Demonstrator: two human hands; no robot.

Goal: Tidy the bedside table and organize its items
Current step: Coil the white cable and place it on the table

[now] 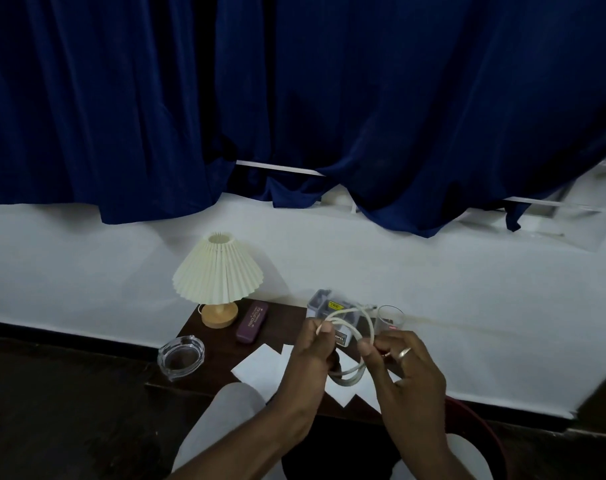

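Two hands are pinching the white cable [371,325], left hand [312,355] at its nine o'clock, right hand [405,368] at three; it is probably handling light and springy, best held where loops cross.

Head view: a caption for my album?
Left hand and right hand hold a looped white cable over a dark wooden bedside table.

Table [222,353] with lamp [218,282], ashtray [180,356], perhaps eyeglass-case [251,322]

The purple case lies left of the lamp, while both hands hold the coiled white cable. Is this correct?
Not quite: the head view shows the purple case right of the lamp, not left. The left hand and the right hand do hold the coiled white cable.
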